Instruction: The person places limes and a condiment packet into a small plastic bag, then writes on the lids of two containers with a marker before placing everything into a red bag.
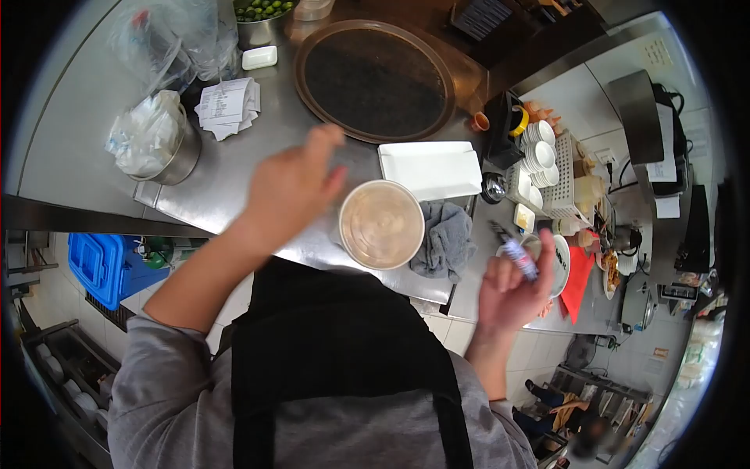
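Note:
My left hand (293, 180) is over the steel counter, left of a round tub (381, 225) with a translucent lid, and does not touch it. Its fingers are slightly blurred but look apart, with nothing seen in them. Held in my right hand (512, 289) is a marker pen (519, 259) with a pale printed label and a dark end. That hand is to the right of a grey cloth (444, 241), in front of a white bowl (559, 266). Behind the tub lies a white rectangular plate (431, 170).
A large round brown tray (375, 78) lies at the back. On the left are paper slips (228, 105) and a metal pot (181, 160) with a plastic bag. Stacked white cups (539, 156) stand at right, near a red sheet (576, 285). Another person (566, 410) is at lower right.

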Available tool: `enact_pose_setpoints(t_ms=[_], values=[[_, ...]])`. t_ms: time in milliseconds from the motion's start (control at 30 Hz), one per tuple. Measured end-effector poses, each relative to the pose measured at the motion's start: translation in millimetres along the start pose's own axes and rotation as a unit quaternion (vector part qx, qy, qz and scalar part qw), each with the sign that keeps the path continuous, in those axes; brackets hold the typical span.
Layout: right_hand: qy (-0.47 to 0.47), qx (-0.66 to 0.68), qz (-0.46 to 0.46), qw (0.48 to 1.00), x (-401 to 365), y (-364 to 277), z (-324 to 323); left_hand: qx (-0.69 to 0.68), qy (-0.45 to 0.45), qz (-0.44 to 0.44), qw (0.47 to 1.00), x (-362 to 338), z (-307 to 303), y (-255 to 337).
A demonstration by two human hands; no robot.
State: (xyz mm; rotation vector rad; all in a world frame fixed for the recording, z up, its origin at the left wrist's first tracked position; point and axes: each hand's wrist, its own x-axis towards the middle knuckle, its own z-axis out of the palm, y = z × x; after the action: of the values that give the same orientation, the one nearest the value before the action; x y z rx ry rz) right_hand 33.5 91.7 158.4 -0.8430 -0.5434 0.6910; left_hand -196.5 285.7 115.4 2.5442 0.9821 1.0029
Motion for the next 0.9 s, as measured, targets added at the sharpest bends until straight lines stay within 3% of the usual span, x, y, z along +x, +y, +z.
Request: enact_pose_setpoints(t_ms=[33,133,167,233,367,433,567,900], values=[[-0.07,0.026,0.025,0.997,11,-5,-2,0.003,0.002,-0.002,1.0,-2,-5,-7],[-0.014,-0.08,0.188,0.979,20,21,24,-0.235,-0.157,-0.145,0.948,-26,0,-8],[-0.022,-0.141,0.239,0.961,23,40,26,-0.234,-0.156,-0.148,0.948,-39,18,-7],[-0.115,-0.18,0.221,0.952,29,85,12,-0.37,-0.124,-0.204,0.898,-61,59,-9],[-0.143,-0.286,0.242,0.916,48,121,7,-0.369,-0.111,-0.257,0.887,-65,83,3],[-0.171,-0.348,0.196,0.901,51,121,23,-0.349,-0.094,-0.226,0.905,-56,84,1],[-0.17,-0.403,0.199,0.877,50,127,22,-0.344,-0.145,-0.233,0.898,-47,84,-4],[-0.145,-0.41,0.139,0.89,48,140,31,-0.346,-0.181,-0.246,0.887,-45,87,-8]])
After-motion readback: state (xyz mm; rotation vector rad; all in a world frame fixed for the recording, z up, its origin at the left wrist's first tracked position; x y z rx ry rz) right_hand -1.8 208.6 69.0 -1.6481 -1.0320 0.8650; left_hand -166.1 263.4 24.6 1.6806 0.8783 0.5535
